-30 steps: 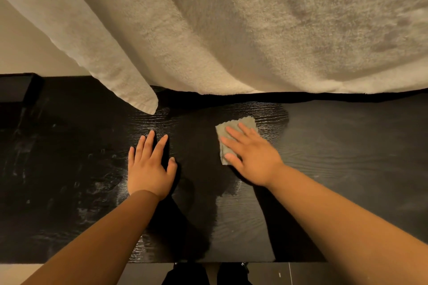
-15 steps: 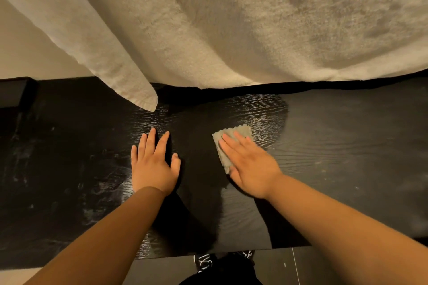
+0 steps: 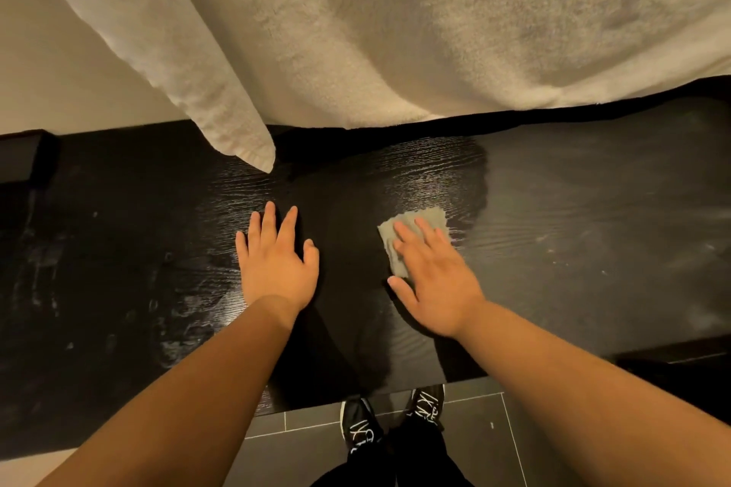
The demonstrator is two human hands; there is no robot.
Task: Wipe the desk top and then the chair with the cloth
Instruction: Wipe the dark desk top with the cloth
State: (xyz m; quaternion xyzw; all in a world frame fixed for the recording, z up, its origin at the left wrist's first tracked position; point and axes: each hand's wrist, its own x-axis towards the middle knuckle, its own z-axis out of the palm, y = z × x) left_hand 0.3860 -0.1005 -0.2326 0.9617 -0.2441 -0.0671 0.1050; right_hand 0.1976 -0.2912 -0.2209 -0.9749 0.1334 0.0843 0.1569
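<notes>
A small grey cloth (image 3: 427, 219) lies flat on the black wood-grain desk top (image 3: 573, 233), right of centre. My right hand (image 3: 435, 277) presses down on it with fingers spread, covering its near half. My left hand (image 3: 277, 261) rests flat on the bare desk to the left, fingers apart, holding nothing. The desk surface looks damp and streaked on the left side. No chair shows in this view.
A large cream towel (image 3: 395, 32) hangs over the far edge of the desk, one corner dangling at the left. A dark box-like object (image 3: 23, 158) sits at the far left. Below the near desk edge are grey floor tiles (image 3: 474, 439) and my black shoes (image 3: 360, 427).
My right hand has slid the cloth slightly to the right and nearer. The view has tipped down, so the desk's near edge, floor and shoes now show. My left hand stays put.
</notes>
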